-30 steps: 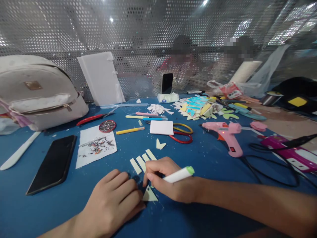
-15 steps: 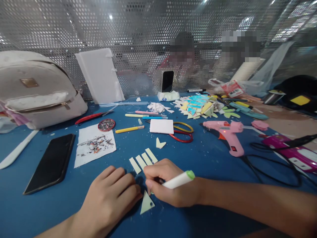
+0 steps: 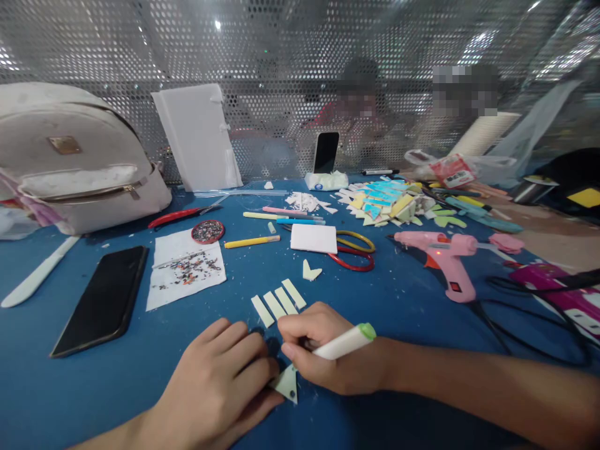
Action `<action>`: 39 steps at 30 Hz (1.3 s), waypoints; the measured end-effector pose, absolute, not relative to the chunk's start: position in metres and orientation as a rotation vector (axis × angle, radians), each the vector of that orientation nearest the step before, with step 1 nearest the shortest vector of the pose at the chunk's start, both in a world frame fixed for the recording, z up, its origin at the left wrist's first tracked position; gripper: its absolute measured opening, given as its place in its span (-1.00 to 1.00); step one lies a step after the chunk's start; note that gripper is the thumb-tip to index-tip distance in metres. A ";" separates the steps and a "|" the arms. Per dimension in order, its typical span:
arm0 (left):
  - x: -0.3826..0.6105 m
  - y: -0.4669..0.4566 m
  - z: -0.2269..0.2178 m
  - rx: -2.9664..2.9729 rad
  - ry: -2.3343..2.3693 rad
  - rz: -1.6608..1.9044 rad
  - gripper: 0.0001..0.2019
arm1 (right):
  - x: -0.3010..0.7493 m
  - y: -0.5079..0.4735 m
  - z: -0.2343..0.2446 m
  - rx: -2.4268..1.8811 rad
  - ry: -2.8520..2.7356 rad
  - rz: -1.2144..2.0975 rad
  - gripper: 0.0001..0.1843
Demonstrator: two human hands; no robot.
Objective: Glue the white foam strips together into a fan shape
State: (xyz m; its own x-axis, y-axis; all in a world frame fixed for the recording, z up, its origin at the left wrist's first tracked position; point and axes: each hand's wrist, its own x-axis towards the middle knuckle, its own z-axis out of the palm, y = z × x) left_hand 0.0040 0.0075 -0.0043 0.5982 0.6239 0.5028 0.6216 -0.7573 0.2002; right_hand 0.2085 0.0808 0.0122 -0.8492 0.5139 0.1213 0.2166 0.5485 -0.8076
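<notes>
My right hand [image 3: 328,353] is closed around a white marker with a green cap [image 3: 347,341], its tip hidden under my fingers at a small pale triangle of foam [image 3: 288,382] on the blue table [image 3: 398,300]. My left hand [image 3: 215,387] lies on the table with fingers curled, its fingertips pressing on the triangle's left edge. Just beyond my hands lie several pale foam strips [image 3: 278,302] in a row and a small notched scrap [image 3: 310,271].
A black phone [image 3: 103,300] and a white sheet with glitter bits [image 3: 185,272] lie to the left, a backpack [image 3: 75,162] behind them. Scissors [image 3: 351,251], a white pad [image 3: 313,238], pens [image 3: 250,241], a pink glue gun [image 3: 440,256] with cables and coloured foam pieces [image 3: 379,206] lie further back. Two people sit behind the perforated screen.
The triangle has turned and shifted slightly under my fingers. My left fingertips have come back onto its edge. The camera has moved a little.
</notes>
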 end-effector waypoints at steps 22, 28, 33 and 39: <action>0.002 0.003 -0.004 2.986 0.892 0.955 -0.79 | 0.203 0.076 0.010 -0.666 -2.530 1.091 -0.63; 0.002 0.006 0.002 2.969 0.905 0.969 -0.79 | 0.204 0.073 0.012 -0.531 -2.585 1.130 -0.67; 0.005 0.006 -0.003 2.896 0.933 1.033 -0.78 | 0.204 0.072 0.012 -0.736 -2.519 0.950 -0.66; 0.005 0.006 0.000 2.943 0.887 1.010 -0.75 | 0.205 0.073 0.008 -0.438 -2.564 1.080 -0.70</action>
State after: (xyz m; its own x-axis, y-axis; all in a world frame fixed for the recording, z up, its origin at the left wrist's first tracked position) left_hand 0.0052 0.0057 0.0000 0.6554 0.4684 0.5926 0.5271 -0.8455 0.0854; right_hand 0.2051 0.0730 0.0083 -0.9004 0.3984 0.1750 0.1531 0.6664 -0.7297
